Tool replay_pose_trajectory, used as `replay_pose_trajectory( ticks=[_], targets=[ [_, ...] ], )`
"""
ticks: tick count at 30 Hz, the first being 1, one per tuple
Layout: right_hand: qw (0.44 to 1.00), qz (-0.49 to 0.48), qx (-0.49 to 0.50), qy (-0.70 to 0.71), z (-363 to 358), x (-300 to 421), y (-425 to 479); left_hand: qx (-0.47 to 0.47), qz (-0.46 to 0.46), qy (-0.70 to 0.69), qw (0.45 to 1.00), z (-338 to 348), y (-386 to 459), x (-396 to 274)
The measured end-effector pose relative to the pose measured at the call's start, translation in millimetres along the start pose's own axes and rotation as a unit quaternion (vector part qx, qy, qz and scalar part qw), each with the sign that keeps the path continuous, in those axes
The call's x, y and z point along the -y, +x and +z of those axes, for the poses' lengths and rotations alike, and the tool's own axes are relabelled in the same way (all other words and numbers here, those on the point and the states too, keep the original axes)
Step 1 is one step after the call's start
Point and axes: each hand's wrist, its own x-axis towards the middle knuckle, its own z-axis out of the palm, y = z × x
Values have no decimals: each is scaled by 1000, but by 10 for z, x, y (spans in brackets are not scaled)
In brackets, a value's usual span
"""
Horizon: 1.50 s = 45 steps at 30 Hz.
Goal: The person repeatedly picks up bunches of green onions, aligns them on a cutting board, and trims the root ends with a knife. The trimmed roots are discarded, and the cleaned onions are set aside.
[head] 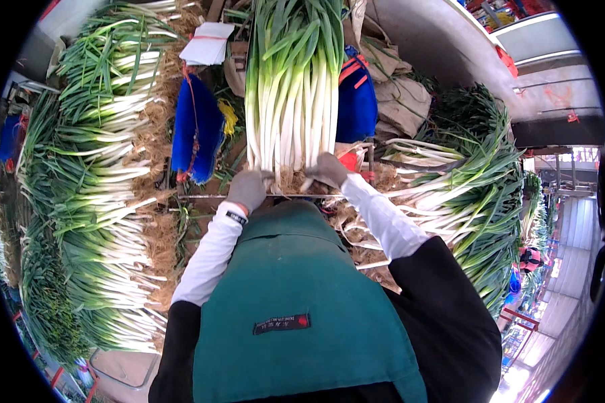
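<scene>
A thick bundle of long green onions [293,95] lies straight ahead of me, green leaves away and white stems and roots towards my body. My left hand [249,190], in a grey glove, is at the root end on the bundle's left side. On the right side my gloved right hand [328,171] is at the stem ends, its fingers bent in towards the roots [292,179]. Both hands' fingertips are partly hidden among the stems, so I cannot tell how firmly either grips. A thin edge of the work stand [302,195] runs just below the roots.
Long rows of green onions [106,211] with brown roots lie to the left. Another pile [464,201] is heaped on the right. Blue cloths [196,131] hang on both sides of the bundle. White sheets [207,43] stand at upper left, sacks [401,101] at upper right.
</scene>
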Motion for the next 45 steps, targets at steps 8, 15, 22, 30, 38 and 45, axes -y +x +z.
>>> replay_pose_trajectory(
  ticks=[8,15,22,30,38,45],
  targets=[
    [986,9,7,-165,-471,741,-108,20,-27,-81,996,-39,144,196],
    [939,-115,-277,-168,-1825,1338,678,7,-120,-33,992,-199,161,-79],
    [856,-140,-366,-338,-2414,1581,1797,-218,-54,21,974,-485,914,-404],
    [863,-350,-325,-166,-1699,1571,1797,-192,-117,89,970,-94,1806,-281],
    [935,-284,-177,118,-995,1140,152,-203,-67,118,970,3,1783,-46],
    [983,-18,-94,155,-864,657,-1577,-181,-58,95,977,-65,1829,-22]
  ],
)
